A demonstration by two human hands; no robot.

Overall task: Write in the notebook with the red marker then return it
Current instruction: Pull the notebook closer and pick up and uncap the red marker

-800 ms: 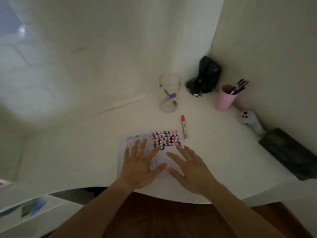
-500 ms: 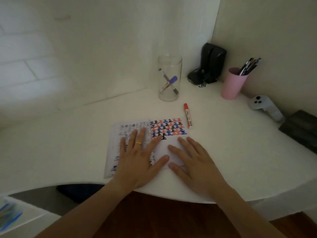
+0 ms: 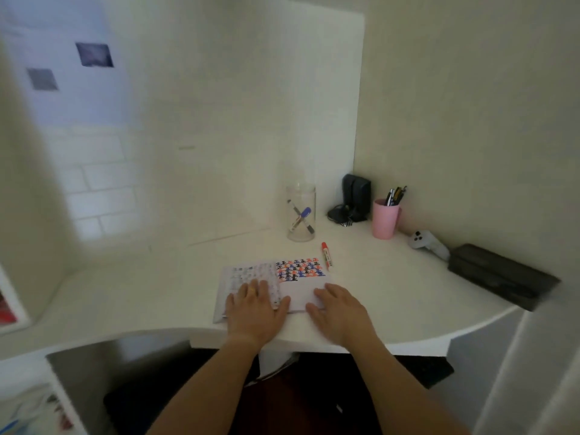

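Note:
An open notebook (image 3: 301, 290) lies on the white desk (image 3: 392, 287), its right page filled at the top with rows of black, blue and red marks. The red marker (image 3: 326, 255) lies capped on the desk just beyond the notebook's upper right corner, with no hand touching it. My left hand (image 3: 255, 310) rests flat on the left page, fingers spread, a ring on one finger. On the lower right part of the right page, my right hand (image 3: 340, 313) lies flat. Behind the marker stands a clear glass jar (image 3: 300, 211) holding a blue marker and a black one.
A pink cup (image 3: 386, 218) of pens stands at the back right, beside black speakers (image 3: 354, 200) in the corner. A white controller (image 3: 428, 243) and a long black case (image 3: 502, 274) lie along the right wall. The desk's curved front edge runs just under my wrists.
The camera has tilted up and pulled back, so more wall shows. Both hands stay flat on the notebook, slid slightly toward its near edge. The red marker has not moved.

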